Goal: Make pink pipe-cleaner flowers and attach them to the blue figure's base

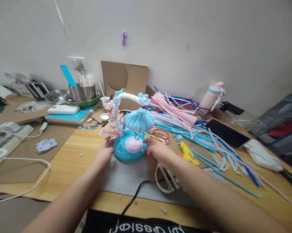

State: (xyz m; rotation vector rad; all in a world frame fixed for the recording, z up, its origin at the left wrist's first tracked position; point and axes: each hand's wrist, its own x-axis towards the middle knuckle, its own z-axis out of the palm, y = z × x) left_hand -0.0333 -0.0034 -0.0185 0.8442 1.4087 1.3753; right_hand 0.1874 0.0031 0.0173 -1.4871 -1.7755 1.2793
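A fuzzy craft lamp stands upright near the middle of the table, with a round blue base (120, 152), a pink oval on its front, a white curved arm (128, 96) with blue flowers and a pleated blue shade (139, 120). My left hand (105, 152) grips the left edge of the base, its fingertips partly hidden behind it. On the right edge, my right hand (157, 151) holds the same base with curled fingers. Pale pink and lilac branches rise at the base's left side.
Bundles of pipe cleaners (172, 110) spread over the right side, near a yellow glue gun (187, 153) and a black phone (227, 132). White-handled scissors (164, 179) lie by my right forearm. A black cable (133, 197) crosses the front edge. Cardboard (138, 79) leans on the wall.
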